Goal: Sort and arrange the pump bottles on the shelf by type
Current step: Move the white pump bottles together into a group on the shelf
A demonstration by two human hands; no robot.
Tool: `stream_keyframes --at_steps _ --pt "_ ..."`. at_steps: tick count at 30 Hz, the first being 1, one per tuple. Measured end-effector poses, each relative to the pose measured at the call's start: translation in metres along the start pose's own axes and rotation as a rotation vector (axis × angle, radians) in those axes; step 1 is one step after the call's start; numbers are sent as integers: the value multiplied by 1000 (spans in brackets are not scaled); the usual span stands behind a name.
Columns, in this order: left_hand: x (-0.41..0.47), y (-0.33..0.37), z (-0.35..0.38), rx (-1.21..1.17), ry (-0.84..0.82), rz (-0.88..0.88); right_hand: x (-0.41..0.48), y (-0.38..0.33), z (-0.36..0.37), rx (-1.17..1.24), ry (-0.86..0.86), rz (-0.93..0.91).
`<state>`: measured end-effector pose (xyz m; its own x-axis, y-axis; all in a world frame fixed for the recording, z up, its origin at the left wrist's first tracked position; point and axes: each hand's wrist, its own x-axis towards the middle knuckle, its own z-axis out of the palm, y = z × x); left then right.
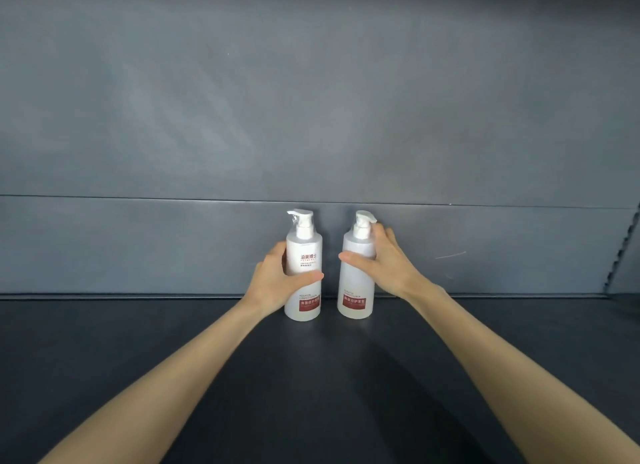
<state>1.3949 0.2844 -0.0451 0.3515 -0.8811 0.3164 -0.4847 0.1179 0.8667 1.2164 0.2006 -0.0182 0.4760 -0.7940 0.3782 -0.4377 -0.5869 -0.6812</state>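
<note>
I'm watching L hand (273, 276) gripping left bottle (306, 252) & R hand (384, 262) gripping right bottle (356, 290) on shelf (207, 342), pairing matching types; next prob. needing them slid together, labels fwd.

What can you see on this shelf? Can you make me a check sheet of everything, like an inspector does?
Surface: dark shelf, with the bottles standing near its back edge.
Job's things: left bottle and right bottle, both white pump bottles with red labels, upright, side by side, not touching.
Clutter: nothing seen.
Grippers: left hand grips the left bottle; right hand grips the right bottle.
Cables: nothing seen.
Surroundings: grey back panel; notched upright at the far right.
</note>
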Motion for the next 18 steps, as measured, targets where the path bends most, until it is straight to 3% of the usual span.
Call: stream_keyframes --at_steps 7,11,14,18 --pt "-3 6 -5 237 -138 -91 -2 -8 -7 -62 -37 40" --pt "-9 12 -18 597 -236 -132 -11 -16 -18 -101 -128 123" --pt "-19 21 -25 804 -217 -59 -21 -20 -31 -198 -152 148" --pt "-32 48 -19 771 -262 76 -43 -25 -60 -375 -134 144"
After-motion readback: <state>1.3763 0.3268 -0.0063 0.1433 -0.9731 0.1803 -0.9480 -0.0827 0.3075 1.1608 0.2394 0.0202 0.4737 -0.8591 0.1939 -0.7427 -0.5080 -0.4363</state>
